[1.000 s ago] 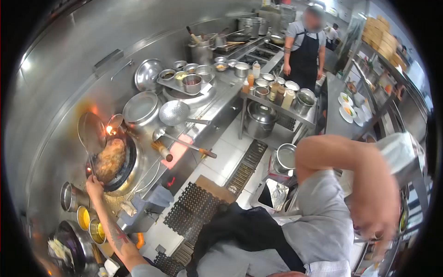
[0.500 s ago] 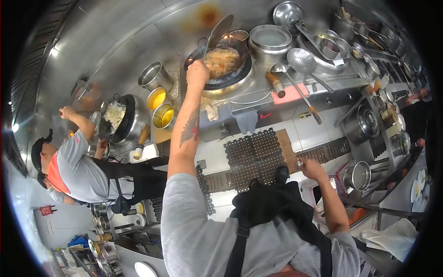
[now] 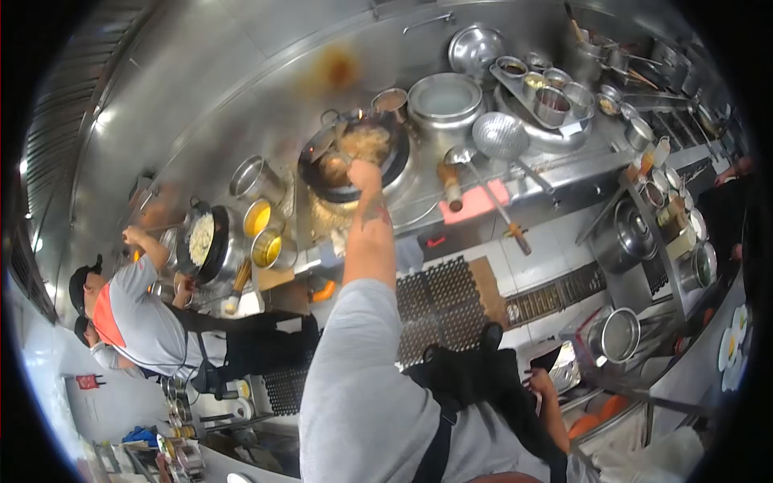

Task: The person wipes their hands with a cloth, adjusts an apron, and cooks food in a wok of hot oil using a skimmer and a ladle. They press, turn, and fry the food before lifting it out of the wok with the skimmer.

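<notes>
My left hand point(image 3: 365, 175) is closed on the handle of a metal ladle, whose blurred bowl point(image 3: 334, 166) is low inside the wok. Browned food point(image 3: 366, 145) lies in this dark wok point(image 3: 324, 189), beyond my hand. Beside my black apron, my right hand point(image 3: 539, 381) hangs low with its fingers loosely apart and nothing visible in them.
Left of the wok are a steel pot point(image 3: 258, 180) and yellow-filled containers point(image 3: 258, 217). To its right lie a perforated skimmer point(image 3: 500, 136), a brush point(image 3: 448, 187) and a pink cloth point(image 3: 477, 201). A co-worker point(image 3: 145, 314) stands at another wok point(image 3: 221, 245) on the left.
The ladle has come down from its raised position into the wok, and its food has shifted. My right hand has moved back toward my apron. The view has turned left since the earliest frame.
</notes>
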### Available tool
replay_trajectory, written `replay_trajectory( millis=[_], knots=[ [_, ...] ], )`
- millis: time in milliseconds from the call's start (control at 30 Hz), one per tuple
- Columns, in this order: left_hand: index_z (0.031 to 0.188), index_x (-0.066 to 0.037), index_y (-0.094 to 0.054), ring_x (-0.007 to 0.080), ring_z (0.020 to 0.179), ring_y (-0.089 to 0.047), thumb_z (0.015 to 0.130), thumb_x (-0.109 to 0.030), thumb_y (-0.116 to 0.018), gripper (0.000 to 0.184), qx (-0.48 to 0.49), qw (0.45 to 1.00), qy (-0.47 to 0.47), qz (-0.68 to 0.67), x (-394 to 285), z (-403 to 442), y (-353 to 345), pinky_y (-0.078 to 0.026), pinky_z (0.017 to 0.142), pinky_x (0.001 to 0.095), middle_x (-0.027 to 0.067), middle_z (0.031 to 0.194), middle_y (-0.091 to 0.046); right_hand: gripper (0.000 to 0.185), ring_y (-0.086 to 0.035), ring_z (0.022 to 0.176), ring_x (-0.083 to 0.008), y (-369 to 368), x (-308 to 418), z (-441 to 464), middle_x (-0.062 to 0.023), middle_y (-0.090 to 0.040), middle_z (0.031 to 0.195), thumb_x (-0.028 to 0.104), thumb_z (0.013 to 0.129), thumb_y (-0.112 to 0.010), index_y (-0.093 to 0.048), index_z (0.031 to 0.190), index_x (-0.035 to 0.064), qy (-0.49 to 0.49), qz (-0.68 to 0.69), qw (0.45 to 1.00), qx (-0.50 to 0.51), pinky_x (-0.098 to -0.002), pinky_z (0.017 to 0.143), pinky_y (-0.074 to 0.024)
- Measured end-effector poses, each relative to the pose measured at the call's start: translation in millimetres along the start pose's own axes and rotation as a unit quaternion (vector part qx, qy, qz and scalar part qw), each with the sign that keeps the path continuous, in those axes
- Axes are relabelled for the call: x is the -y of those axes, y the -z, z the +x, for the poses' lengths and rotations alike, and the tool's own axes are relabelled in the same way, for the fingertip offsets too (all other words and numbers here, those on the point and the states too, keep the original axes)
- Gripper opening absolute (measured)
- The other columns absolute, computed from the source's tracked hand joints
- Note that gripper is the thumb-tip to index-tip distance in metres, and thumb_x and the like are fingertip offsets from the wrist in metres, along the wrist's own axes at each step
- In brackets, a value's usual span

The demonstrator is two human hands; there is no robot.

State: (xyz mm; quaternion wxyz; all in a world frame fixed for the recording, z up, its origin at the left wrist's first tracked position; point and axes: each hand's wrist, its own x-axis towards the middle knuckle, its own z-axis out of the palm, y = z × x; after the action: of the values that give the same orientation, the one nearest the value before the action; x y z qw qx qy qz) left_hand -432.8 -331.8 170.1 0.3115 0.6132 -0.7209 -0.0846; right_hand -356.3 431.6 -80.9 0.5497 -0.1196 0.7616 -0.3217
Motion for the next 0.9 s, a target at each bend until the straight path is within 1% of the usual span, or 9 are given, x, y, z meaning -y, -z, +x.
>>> replay_trajectory(
  millis=[100,200,267,433,600,700,733,800,900],
  knots=[
    [0.097,0.002,-0.063,0.0303,0.092,-0.063,0.077,-0.026,-0.06,0.035,0.152,0.98,-0.055,0.115,-54.7,-52.0,-1.4,-0.052,0.075,0.0354,0.0201,0.103,-0.062,0.042,-0.063,0.057,-0.025,16.7,3.5,-22.2,-0.0181,-0.065,0.078,-0.003,0.074,-0.047,-0.055,0.115,-0.0017,-0.071,0.146,0.985,-0.06,-0.0354,0.047,-0.0503],
    [0.13,0.017,-0.016,0.0321,0.077,-0.065,0.08,-0.028,-0.056,0.078,0.184,0.976,-0.114,-0.027,-120.6,-174.1,41.9,-0.053,0.065,0.0373,0.0264,0.092,-0.061,0.041,-0.063,0.059,-0.0206,47.5,-12.6,-21.6,-0.0147,-0.065,0.079,-0.003,0.074,-0.045,-0.055,0.114,-0.0009,-0.09,0.151,0.982,-0.064,-0.033,0.048,-0.0499],
    [0.095,0.0,-0.061,0.0336,0.067,-0.06,0.078,-0.019,-0.055,0.027,0.398,0.831,-0.386,-0.036,-55.3,-302.3,-40.9,-0.046,0.058,0.044,0.0182,0.078,-0.062,0.043,-0.062,0.058,-0.0186,65.9,-11.3,-17.9,-0.0132,-0.064,0.08,-0.001,0.075,-0.043,-0.052,0.117,-0.0002,-0.054,0.138,0.983,-0.108,-0.0306,0.047,-0.0496],
    [0.107,-0.004,-0.062,0.0309,0.082,-0.063,0.077,-0.037,-0.062,0.044,0.767,0.423,-0.461,-0.141,-15.0,-520.3,71.5,-0.05,0.074,0.0364,0.019,0.091,-0.064,0.048,-0.057,0.052,-0.0167,85.8,4.7,5.6,-0.0104,-0.062,0.075,-0.001,0.074,-0.041,-0.048,0.122,0.0002,-0.042,0.26,0.946,-0.189,-0.0289,0.043,-0.0478],
    [0.095,-0.008,-0.065,0.0321,0.077,-0.062,0.079,-0.022,-0.053,0.024,0.634,0.561,-0.529,-0.066,40.8,-496.2,-75.9,-0.049,0.068,0.0416,0.0133,0.09,-0.065,0.046,-0.057,0.052,-0.0194,72.0,-8.1,28.0,-0.012,-0.061,0.076,0.005,0.073,-0.047,-0.049,0.119,0.0019,-0.056,0.224,0.967,-0.11,-0.0314,0.044,-0.0476],
    [0.094,-0.003,-0.066,0.0357,0.086,-0.061,0.082,-0.027,-0.053,0.03,0.647,0.723,-0.243,0.015,-5.2,-411.3,28.6,-0.048,0.073,0.042,0.0189,0.093,-0.064,0.047,-0.063,0.061,-0.0232,50.7,-35.0,26.5,-0.0151,-0.065,0.083,0.008,0.068,-0.055,-0.056,0.115,0.0024,-0.032,0.112,0.984,-0.132,-0.0361,0.051,-0.0513],
    [0.094,-0.006,-0.067,0.0326,0.09,-0.061,0.081,-0.025,-0.053,0.027,0.551,0.596,-0.525,0.257,41.0,-410.1,-38.6,-0.049,0.075,0.0408,0.0188,0.096,-0.064,0.039,-0.064,0.062,-0.0195,41.7,-36.7,24.0,-0.0143,-0.066,0.088,0.008,0.067,-0.056,-0.062,0.106,0.0024,-0.09,0.166,0.972,-0.139,-0.0338,0.053,-0.0519],
    [0.082,-0.006,-0.069,0.0247,0.078,-0.065,0.077,-0.022,-0.057,0.02,0.574,0.495,-0.594,0.272,87.0,-389.6,-109.2,-0.051,0.066,0.0383,0.0135,0.082,-0.067,0.028,-0.064,0.07,-0.025,20.9,-68.7,28.3,-0.0121,-0.066,0.084,0.013,0.066,-0.061,-0.066,0.092,0.0044,-0.071,0.084,0.984,-0.14,-0.0363,0.063,-0.0516],
    [0.089,-0.003,-0.066,0.0304,0.092,-0.061,0.073,-0.021,-0.062,0.025,0.623,0.69,-0.301,0.212,85.5,-377.8,-111.7,-0.048,0.079,0.0393,0.019,0.093,-0.064,0.024,-0.062,0.077,-0.0307,-1.5,-118.7,24.2,-0.0122,-0.065,0.083,0.019,0.067,-0.064,-0.065,0.086,0.005,-0.03,-0.143,0.981,-0.131,-0.0393,0.07,-0.0496]
  ],
)
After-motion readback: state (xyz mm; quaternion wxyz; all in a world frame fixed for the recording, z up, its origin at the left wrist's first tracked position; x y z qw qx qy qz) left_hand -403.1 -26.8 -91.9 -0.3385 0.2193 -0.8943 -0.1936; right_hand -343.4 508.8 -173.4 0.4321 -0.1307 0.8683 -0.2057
